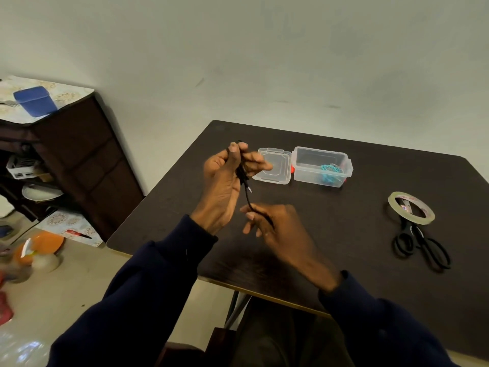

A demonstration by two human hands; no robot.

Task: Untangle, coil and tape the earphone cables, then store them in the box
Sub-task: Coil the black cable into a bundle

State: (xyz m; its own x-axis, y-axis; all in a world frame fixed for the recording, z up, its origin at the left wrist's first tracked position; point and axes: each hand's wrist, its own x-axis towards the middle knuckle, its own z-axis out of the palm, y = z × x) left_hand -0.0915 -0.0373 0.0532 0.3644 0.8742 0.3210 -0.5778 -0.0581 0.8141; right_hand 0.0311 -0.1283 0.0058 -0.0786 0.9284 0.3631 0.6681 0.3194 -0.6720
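Rightward, tape roll (426,220) overlaps scissors (421,240); lid (275,168) and box (315,161) sit beyond the cable (248,200).

The thin black earphone cable (248,199) is vanishing at its top among the curled fingers of the left hand (223,186), and its lower end is disappearing behind the right hand (280,229). At centre right, the black-handled scissors (416,230) are lying with their blades partly hidden under the clear tape roll (427,217). At lower left, a round orange object (45,243) is blurring beyond recognition.

One left hand (225,186), one right hand (277,229), one black earphone cable (248,200), one teal earphone cable (329,170), one clear box (321,154), one lid (274,165), one tape roll (391,201), one pair of scissors (423,242), one bench (344,247).
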